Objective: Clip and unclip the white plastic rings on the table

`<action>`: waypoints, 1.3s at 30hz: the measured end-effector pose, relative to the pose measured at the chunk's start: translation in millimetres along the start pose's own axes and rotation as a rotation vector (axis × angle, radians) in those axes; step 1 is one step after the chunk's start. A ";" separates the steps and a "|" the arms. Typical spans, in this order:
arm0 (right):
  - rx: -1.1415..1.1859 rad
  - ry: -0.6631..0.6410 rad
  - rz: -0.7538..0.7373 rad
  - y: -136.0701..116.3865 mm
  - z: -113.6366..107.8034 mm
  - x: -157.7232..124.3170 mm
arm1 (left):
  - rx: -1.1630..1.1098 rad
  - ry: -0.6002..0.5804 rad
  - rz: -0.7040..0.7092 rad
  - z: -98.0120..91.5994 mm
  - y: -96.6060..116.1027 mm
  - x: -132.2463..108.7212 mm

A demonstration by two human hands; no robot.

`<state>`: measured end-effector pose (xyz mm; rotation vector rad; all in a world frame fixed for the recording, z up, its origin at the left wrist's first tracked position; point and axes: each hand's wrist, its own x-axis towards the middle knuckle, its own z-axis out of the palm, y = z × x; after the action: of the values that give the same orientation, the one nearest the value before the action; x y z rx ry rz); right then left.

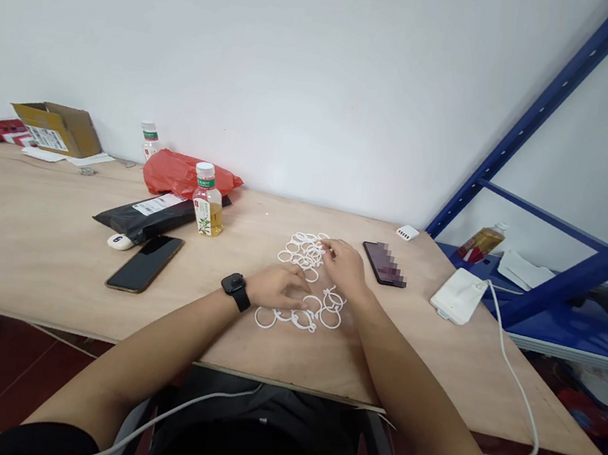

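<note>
White plastic rings with small eyelets lie on the table in two loose groups. My right hand [345, 265] is at the right side of the far group [300, 249], its fingers bent and the tips closed on a white ring at the edge. My left hand [279, 286], with a black watch [236, 289] on the wrist, hovers between the groups. Its thumb and forefinger are apart, and I see nothing held between them. Several rings of the near group [303, 319] lie just below and right of the left hand, some overlapping.
A phone [144, 264], a black parcel [146, 217], a drink bottle [208, 203] and a red bag [173, 171] lie to the left. On the right are another phone [384, 264], a white power bank [457, 295] with a cable, and a blue rack [535, 115].
</note>
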<state>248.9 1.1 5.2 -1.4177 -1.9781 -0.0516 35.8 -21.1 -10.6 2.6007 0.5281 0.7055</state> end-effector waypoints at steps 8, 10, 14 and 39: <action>0.246 -0.702 0.127 19.9 -36.5 -13.4 | 0.069 -0.117 0.003 10.4 -1.2 2.3; 0.146 -0.649 0.154 30.1 -43.1 -15.2 | 0.078 -0.113 -0.030 7.0 -2.4 0.9; 0.021 -0.638 0.220 45.0 -47.5 -15.6 | 0.093 -0.115 -0.073 1.1 -3.0 -0.8; 0.335 0.062 -0.131 -31.1 6.0 -30.1 | -0.152 0.529 -0.231 -1.3 -7.3 1.6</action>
<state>224.4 -33.6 -5.0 -1.0599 -1.9207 0.1677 34.5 -13.9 -12.4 2.1534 0.8729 1.3008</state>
